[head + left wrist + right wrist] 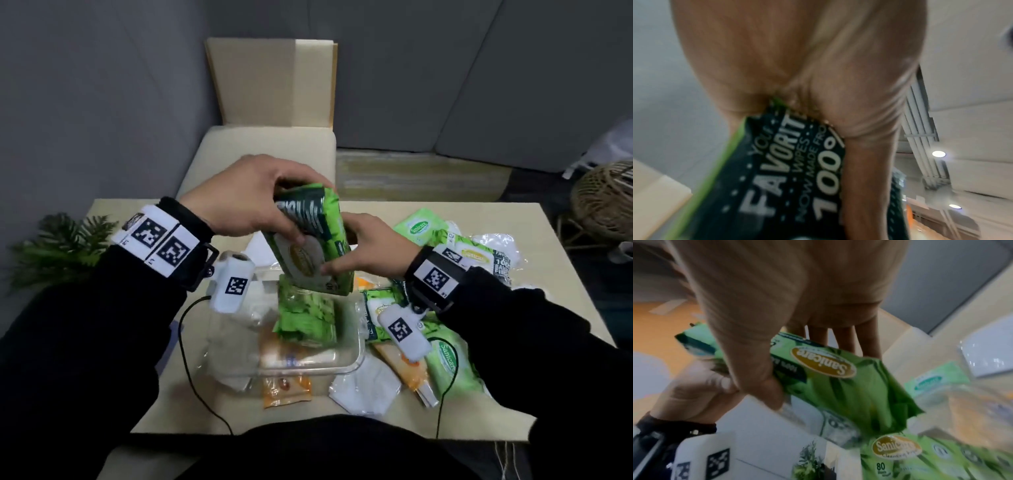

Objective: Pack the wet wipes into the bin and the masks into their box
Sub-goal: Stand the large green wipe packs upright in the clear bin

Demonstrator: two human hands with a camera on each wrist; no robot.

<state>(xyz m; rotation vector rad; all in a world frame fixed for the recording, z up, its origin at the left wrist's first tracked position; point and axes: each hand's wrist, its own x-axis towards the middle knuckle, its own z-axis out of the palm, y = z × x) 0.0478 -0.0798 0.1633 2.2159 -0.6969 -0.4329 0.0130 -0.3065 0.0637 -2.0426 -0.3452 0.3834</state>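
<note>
A green pack of wet wipes (310, 240) is held upright and slightly tilted above the clear plastic bin (356, 363), at the centre of the head view. It is gripped at its upper end by the left hand (246, 198), whose fingers are curled over the top edge while the thumb presses its front face. In the left wrist view the dark printed side of the pack (777, 178) is seen clamped between thumb and palm. The lower end of the pack is clasped by the right hand (370, 246), with the thumb laid across the front and the fingers extended behind it; in the right wrist view the right hand's fingers (844, 340) are seen behind the pack (838, 382) and its thumb on the near face.

Inside the bin another green pack (305, 315) stands on edge, and an orange pack (284, 353) lies at its 6 o'clock. The bin rests on a pale table (513, 246). At 3 o'clock from the bin more green wipe packs (448, 363) and an orange one (407, 370) are piled. White masks (363, 390) lie at 5 o'clock from the bin, just beside it. A small orange packet (286, 389) lies at the bin's 6 o'clock. An open cardboard box (274, 82) stands at 12 o'clock, beyond the table.
</note>
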